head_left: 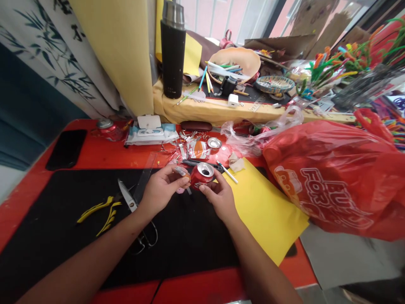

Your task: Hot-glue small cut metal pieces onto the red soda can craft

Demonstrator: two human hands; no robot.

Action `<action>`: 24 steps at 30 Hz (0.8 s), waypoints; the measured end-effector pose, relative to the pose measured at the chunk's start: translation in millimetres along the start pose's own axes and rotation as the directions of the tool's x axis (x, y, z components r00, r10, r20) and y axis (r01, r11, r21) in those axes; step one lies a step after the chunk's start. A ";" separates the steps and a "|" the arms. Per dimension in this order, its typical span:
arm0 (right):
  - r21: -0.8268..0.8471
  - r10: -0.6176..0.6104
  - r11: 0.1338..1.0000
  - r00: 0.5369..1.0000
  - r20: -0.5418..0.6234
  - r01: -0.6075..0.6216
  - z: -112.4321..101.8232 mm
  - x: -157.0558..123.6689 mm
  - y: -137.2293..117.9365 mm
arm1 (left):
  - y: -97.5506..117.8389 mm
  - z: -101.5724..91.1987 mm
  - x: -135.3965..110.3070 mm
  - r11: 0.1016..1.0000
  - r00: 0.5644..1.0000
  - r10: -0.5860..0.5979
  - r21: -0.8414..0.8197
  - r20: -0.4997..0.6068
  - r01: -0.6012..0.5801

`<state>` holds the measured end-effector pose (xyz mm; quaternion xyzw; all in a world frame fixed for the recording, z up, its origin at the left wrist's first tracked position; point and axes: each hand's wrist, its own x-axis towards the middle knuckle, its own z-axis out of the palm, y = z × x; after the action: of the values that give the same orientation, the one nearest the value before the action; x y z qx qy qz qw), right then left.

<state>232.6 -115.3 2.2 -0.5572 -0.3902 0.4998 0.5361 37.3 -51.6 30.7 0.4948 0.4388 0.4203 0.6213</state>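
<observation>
My right hand (222, 197) is closed around a short red soda can (201, 176), its silver top with a dark opening tilted toward me. Close beside the can, my left hand (163, 185) pinches a small tube (181, 170) with a pale label and an orange part; its exact kind does not show. Under my left forearm lie silver scissors (130, 198), partly hidden. Left of them are pliers with yellow handles (96, 207). A black mat (190, 236) spreads beneath both hands.
Yellow paper (268, 211) lies right of my right hand, with a white pen (228, 172) at its corner. A bulging red plastic bag (341, 177) fills the right side. Behind stand wet wipes (153, 131), metal scraps and a black thermos (173, 55). A phone (67, 148) rests at left.
</observation>
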 end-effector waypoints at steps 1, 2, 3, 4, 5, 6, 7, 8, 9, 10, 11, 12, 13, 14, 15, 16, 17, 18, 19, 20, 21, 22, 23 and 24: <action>0.002 -0.003 1.000 1.000 0.000 0.003 0.1 0.1 0.6 | 0.0 -0.2 0.3 1.000 1.000 -0.002 0.002 0.002 0.002; 0.004 -0.006 1.000 1.000 -0.001 0.006 0.1 0.3 1.1 | -0.1 -0.5 0.6 1.000 1.000 -0.004 0.004 0.003 0.004; 0.005 -0.009 1.000 1.000 -0.004 0.009 0.1 0.4 1.7 | -0.2 -0.9 0.9 1.000 1.000 -0.006 0.006 0.005 0.006; 0.004 -0.009 1.000 1.000 -0.005 0.009 0.1 0.6 2.2 | -0.4 -1.2 1.3 1.000 1.000 -0.008 0.008 0.008 0.008; 0.002 -0.007 1.000 1.000 -0.003 0.007 0.1 0.8 2.7 | -0.7 -1.4 1.7 1.000 1.000 -0.010 0.007 0.009 0.009; 0.003 -0.008 1.000 1.000 -0.002 0.008 0.1 1.0 3.2 | -1.1 -1.6 2.1 1.000 1.000 -0.009 0.006 0.010 0.009; 0.006 -0.010 1.000 1.000 -0.001 0.010 0.2 1.2 3.6 | -1.5 -1.7 2.4 1.000 1.000 -0.008 0.004 0.010 0.007; 0.012 -0.014 1.000 1.000 0.000 0.014 0.3 1.4 4.0 | -2.0 -1.7 2.7 1.000 1.000 -0.006 0.002 0.012 0.006; 0.018 -0.016 1.000 1.000 0.002 0.016 0.5 1.7 4.3 | -2.5 -1.7 3.0 1.000 1.000 -0.005 0.001 0.013 0.005; 0.024 -0.019 1.000 1.000 0.004 0.019 0.6 1.8 4.6 | -2.9 -1.7 3.2 1.000 1.000 -0.003 0.000 0.014 0.003; 0.029 -0.021 0.999 1.000 0.005 0.020 0.8 2.0 4.9 | -3.2 -1.7 3.4 1.000 1.000 -0.004 -0.001 0.015 0.004; 0.028 -0.020 0.999 1.000 0.007 0.020 0.9 2.0 5.0 | -3.4 -1.8 3.6 1.000 1.000 -0.005 -0.003 0.017 0.005; 0.023 -0.018 1.000 1.000 0.008 0.018 1.0 2.1 5.2 | -3.4 -1.9 3.8 1.000 1.000 -0.008 -0.004 0.020 0.008; 0.016 -0.017 1.000 1.000 0.007 0.017 1.1 2.0 5.3 | -3.3 -2.0 3.9 1.000 1.000 -0.011 -0.006 0.023 0.011; 0.007 -0.016 1.000 1.000 0.004 0.016 1.2 1.9 5.4 | -3.2 -2.1 4.1 1.000 1.000 -0.014 -0.009 0.027 0.014; -0.001 -0.014 1.000 1.000 0.002 0.014 1.3 1.8 5.6 | -2.9 -2.2 4.2 1.000 0.999 -0.015 -0.012 0.030 0.016; -0.008 -0.013 1.000 1.000 0.001 0.013 1.4 1.6 5.8 | -2.7 -2.2 4.3 1.000 0.999 -0.016 -0.013 0.033 0.016; -0.012 -0.013 1.000 1.000 0.000 0.013 1.6 1.5 6.0 | -2.5 -2.2 4.5 1.000 0.999 -0.014 -0.013 0.033 0.015; -0.013 -0.015 1.000 1.000 -0.001 0.015 1.9 1.4 6.3 | -2.4 -2.1 4.6 1.000 0.999 -0.012 -0.013 0.033 0.013; -0.014 -0.018 1.000 1.000 -0.002 0.018 2.2 1.3 6.6 | -2.5 -1.9 4.7 1.000 0.999 -0.010 -0.011 0.030 0.010; -0.016 -0.023 1.000 1.000 -0.004 0.023 2.6 1.3 6.9 | -2.6 -1.8 4.7 1.000 1.000 -0.008 -0.009 0.028 0.008; -0.020 -0.030 0.999 1.000 -0.006 0.030 3.1 1.2 7.1 | -2.8 -1.6 4.8 1.000 1.000 -0.007 -0.008 0.026 0.007; -0.023 -0.037 0.999 0.999 -0.008 0.037 3.4 1.2 7.3 | -3.1 -1.5 4.7 1.000 1.000 -0.007 -0.010 0.025 0.008; -0.025 -0.045 0.999 0.999 -0.010 0.044 3.8 1.1 7.3 | -3.3 -1.4 4.7 1.000 1.000 -0.007 -0.012 0.023 0.007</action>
<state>228.3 -114.3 -4.9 -0.5577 -0.4057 0.4799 0.5423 37.5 -47.3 26.7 0.4940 0.4310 0.4151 0.6308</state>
